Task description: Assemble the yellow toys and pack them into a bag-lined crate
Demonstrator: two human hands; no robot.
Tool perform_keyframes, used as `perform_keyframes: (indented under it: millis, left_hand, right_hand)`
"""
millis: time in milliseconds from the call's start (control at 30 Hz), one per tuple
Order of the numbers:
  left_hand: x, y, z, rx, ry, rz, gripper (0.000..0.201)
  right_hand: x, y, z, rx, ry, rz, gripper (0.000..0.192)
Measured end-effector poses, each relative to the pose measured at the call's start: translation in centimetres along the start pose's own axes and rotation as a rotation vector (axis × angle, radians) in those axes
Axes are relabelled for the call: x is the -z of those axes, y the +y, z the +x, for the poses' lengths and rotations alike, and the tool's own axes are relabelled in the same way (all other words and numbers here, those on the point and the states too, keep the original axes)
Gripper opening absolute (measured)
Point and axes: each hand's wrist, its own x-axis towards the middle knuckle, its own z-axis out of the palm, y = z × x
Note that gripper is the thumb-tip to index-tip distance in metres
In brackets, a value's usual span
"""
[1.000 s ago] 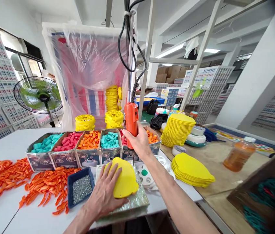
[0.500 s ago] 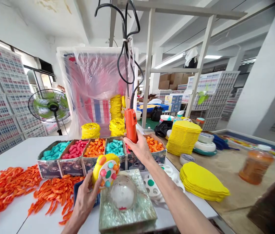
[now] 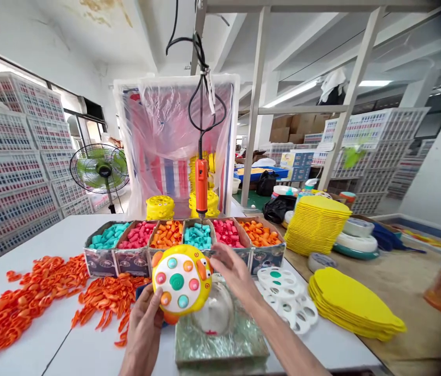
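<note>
**Assembled toy lifted off its fixture**

Here, in the head view, our left hand (image 3: 144,326) grips the yellow toy (image 3: 182,283) from below, fingers closed around its lower edge, and holds it upright above the near edge of the desk (image 3: 59,240), its white face with coloured buttons turned towards us. Our right hand (image 3: 231,267) sits just beside the toy's right side, fingers loosely curled and holding nothing that we can make out. Just below the toy stands the clear dome fixture (image 3: 217,313) on its shiny block, with nothing seated in it. The orange screwdriver (image 3: 201,187) hangs free on its cable above the row of boxes (image 3: 183,241) of coloured pieces, touched by neither hand. We judge this toy to be closed up, with front and yellow back joined, and the fastening done. What looks left is putting it aside. White faceplates (image 3: 287,297) and a stack of yellow backs (image 3: 355,302) lie to the right, and loose orange pieces (image 3: 20,297) to the left.
</note>
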Motion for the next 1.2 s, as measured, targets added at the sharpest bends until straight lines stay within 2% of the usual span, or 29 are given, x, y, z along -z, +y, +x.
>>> perform_keyframes:
  millis: [100, 200, 267, 333, 500, 600, 767, 900, 1067, 1133, 1200]
  left_hand:
    - [-0.8, -1.2, -1.1, 0.009, 0.0, -0.068, 0.056]
    - [-1.0, -2.0, -1.7, 0.032, -0.024, -0.07, 0.063]
    - [-0.8, -1.7, -1.6, 0.037, -0.051, -0.055, 0.067]
    - [-0.3, -0.8, -1.1, 0.058, -0.112, 0.001, 0.062]
    - [0.3, 1.9, -0.1, 0.243, -0.426, 0.299, 0.039]
    - [0.2, 2.1, -0.3, 0.294, -0.493, 0.402, 0.04]
    - [0.2, 0.6, -0.6, 0.235, -0.384, 0.368, 0.044]
    - [0.1, 0.0, -1.0, 0.212, -0.312, 0.325, 0.045]
    - [-0.7, 0.3, -2.3, 0.29, -0.301, 0.19, 0.045]
    - [-0.9, 0.0, -2.7, 0.318, -0.245, 0.133, 0.043]
    - [-1.0, -0.6, -2.8, 0.326, -0.137, 0.076, 0.039]
  right_hand:
    - [-1.4, -0.2, -4.5, -0.234, -0.188, 0.335, 0.056]
    - [-2.0, -0.4, -7.2, -0.283, -0.198, 0.446, 0.066]
    - [-1.7, -0.5, -8.0, -0.289, -0.194, 0.438, 0.07]
    - [-0.9, -0.7, -8.3, -0.289, -0.248, 0.4, 0.076]
    - [1.0, -0.9, -8.2, -0.233, -0.413, 0.296, 0.076]
    - [1.4, -0.8, -8.1, -0.214, -0.49, 0.235, 0.074]
    - [1.3, -0.3, -8.2, -0.217, -0.388, 0.209, 0.07]
    - [1.2, -0.4, -8.5, -0.234, -0.373, 0.244, 0.062]
    - [1.1, -1.8, -9.2, -0.215, -0.341, 0.163, 0.06]
    - [0.9, -2.3, -9.3, -0.187, -0.301, 0.072, 0.055]
    - [0.6, -2.4, -9.2, -0.176, -0.263, 0.023, 0.052]
